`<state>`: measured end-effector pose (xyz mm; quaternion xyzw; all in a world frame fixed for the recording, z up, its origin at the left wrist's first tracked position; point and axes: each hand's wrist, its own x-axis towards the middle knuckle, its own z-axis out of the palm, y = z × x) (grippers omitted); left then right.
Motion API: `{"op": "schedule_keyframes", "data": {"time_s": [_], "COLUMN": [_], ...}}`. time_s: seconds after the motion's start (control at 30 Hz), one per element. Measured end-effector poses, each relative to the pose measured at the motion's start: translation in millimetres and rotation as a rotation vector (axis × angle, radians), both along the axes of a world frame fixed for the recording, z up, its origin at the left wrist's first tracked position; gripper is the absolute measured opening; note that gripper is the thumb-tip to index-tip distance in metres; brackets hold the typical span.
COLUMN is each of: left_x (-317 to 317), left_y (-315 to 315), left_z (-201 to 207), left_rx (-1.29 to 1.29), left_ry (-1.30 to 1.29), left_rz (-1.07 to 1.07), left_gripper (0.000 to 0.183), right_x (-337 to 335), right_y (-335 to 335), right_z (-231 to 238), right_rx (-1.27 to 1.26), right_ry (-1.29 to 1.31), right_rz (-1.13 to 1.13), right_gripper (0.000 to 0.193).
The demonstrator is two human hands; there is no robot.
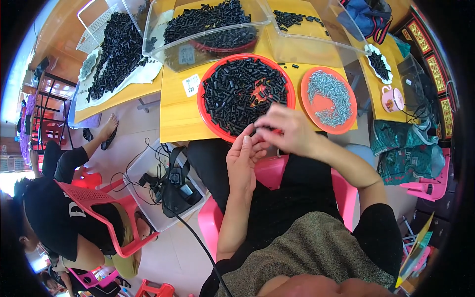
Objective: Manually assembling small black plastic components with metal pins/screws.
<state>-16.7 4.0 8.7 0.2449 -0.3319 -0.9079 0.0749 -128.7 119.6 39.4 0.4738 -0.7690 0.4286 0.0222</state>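
My left hand (242,161) is closed in a pinch at the near edge of a round red tray (204,115), with a small black plastic piece (254,130) at its fingertips. My right hand (292,129) meets it there, thumb and fingers bent together. What the right fingers grip, if anything, is hidden. Heaped in the tray are many short black plastic tubes (230,94), with bare red showing in places. To the right, an orange-red plate (321,104) carries a ring of small silver metal pieces that look like screws (334,94).
Clear plastic bins (208,42) (311,49) stand behind the tray, with black pieces in and around them. More black pieces (116,59) cover a white sheet at left. A pink mug (392,99) stands right. A person (64,218) sits left, near a box with cables (173,183).
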Motion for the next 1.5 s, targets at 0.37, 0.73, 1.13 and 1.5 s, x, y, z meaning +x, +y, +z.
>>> {"op": "schedule_keyframes", "data": {"time_s": [0.37, 0.73, 1.13, 1.5], "left_x": [2.9, 5.2, 5.7, 5.0], "left_y": [-1.2, -5.4, -5.5, -6.3], "left_z": [-14.2, -18.7, -18.7, -18.0], "left_rx": [0.033, 0.055, 0.046, 0.049], "left_ry": [-0.02, -0.008, -0.011, -0.002], "left_rz": [0.008, 0.0, -0.012, -0.029], "left_gripper": [0.023, 0.021, 0.022, 0.023], "right_x": [-95.8, -45.6, -91.7, -114.2], "right_y": [-25.2, 13.8, 18.9, -17.1], "right_z": [-18.9, -22.9, -8.6, -27.7], "right_rx": [0.137, 0.444, 0.183, 0.268], "right_ry": [0.164, 0.237, 0.036, 0.161], "right_rz": [-0.163, 0.125, -0.099, -0.087], "right_gripper": [0.018, 0.043, 0.009, 0.013]}}
